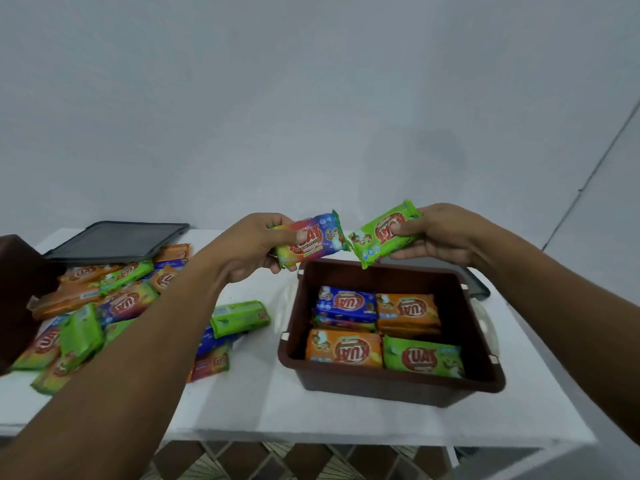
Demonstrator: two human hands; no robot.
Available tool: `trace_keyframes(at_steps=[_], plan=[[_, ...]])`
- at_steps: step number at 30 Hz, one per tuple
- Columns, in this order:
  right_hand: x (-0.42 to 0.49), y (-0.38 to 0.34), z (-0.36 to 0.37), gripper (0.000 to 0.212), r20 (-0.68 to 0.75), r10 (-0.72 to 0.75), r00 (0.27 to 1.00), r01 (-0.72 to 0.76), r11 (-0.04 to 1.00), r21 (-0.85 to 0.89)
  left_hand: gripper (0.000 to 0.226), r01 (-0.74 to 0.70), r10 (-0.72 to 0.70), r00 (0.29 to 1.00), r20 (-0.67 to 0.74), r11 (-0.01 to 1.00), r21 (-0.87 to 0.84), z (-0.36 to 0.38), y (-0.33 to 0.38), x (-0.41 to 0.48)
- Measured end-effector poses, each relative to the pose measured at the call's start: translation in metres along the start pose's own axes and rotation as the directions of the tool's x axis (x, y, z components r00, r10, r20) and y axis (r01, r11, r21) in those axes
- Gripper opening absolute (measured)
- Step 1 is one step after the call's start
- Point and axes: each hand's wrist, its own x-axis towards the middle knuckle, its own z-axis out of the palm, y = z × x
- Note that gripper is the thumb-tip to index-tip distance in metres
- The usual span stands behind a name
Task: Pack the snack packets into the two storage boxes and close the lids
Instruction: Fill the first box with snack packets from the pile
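Head view: each hand [252, 247] [440, 233] grips one packet [311, 242] [381, 237], near one box [381, 388].

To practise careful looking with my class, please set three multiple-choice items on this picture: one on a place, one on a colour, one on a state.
1. Where does the loose pile of packets lie?
A. On the table, left of the brown box on the right
B. On the floor
C. On a chair

2. What colour is the packet held by the right hand?
A. Blue
B. Green
C. Orange

3. In what state is the brown box on the right?
A. Shut under a cover
B. Open, packets inside
C. Open and empty

Answers:
1 A, the pile spreads over the white table beside that box.
2 B, the right hand pinches a green packet, while the left hand holds a multicoloured packet.
3 B, its top is uncovered and packets show within.
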Motion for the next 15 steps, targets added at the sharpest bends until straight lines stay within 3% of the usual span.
trace_keyframes(at_steps=[8,15], plan=[[-0.022,0.057,-0.027,0.025,-0.126,0.194,0.973,-0.188,0.98,0.061,0.028,0.258,-0.274,0.961,0.031,0.934,0.246,0.054,-0.003,0.012],[-0.016,0.09,-0.024,0.031,-0.18,0.257,0.949,-0.235,0.963,0.134,0.033,0.306,-0.347,0.938,0.01,0.838,0.451,0.082,0.003,0.025]])
